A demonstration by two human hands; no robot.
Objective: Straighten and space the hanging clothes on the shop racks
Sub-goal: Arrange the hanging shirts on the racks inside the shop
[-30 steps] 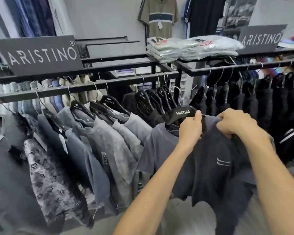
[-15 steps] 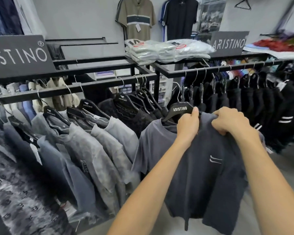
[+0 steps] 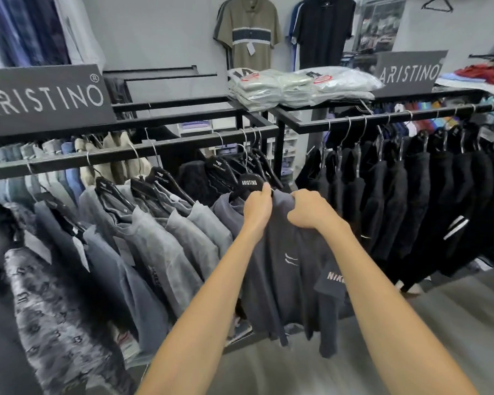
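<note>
Left hand (image 3: pixel 257 208) clasping a dark grey T-shirt (image 3: pixel 283 260) at its black hanger (image 3: pixel 248 182), right hand (image 3: pixel 308 209) clenched on its shoulder fabric — black tops (image 3: pixel 417 195) at two o'clock

Only the person's two arms and hands are in view. The left forearm (image 3: pixel 214 295) and the right forearm (image 3: pixel 380 295) are bare along all the length that shows, slender and smooth. The left hand (image 3: pixel 257 208) and the right hand (image 3: pixel 308 213) are bare too, with rounded knuckles. The fingers are too blurred for finer detail.
</note>
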